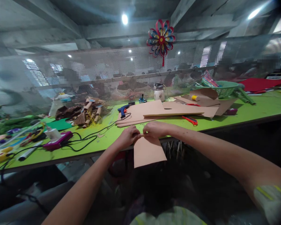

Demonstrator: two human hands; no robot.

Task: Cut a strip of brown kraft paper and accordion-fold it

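Both hands meet at the top edge of a brown paper sheet (149, 152), which hangs over the front edge of the green table (96, 144). My left hand (129, 135) pinches the sheet's upper left corner. Close beside it, my right hand (155, 129) has its fingers closed on the same edge, where a narrow strip looks folded or rolled. The fingertips partly hide that strip. Just beyond the hands lies a stack of brown paper (140, 112), with a blue glue gun (123, 110) at its left and a red utility knife (190, 120) at its right.
A purple power strip (58, 141) with black cables sits at the left, near a pile of crumpled brown paper pieces (89, 113). Toward the back stand a white jar (159, 93) and a green basket (227, 90). A mesh screen (107, 70) rises behind the table.
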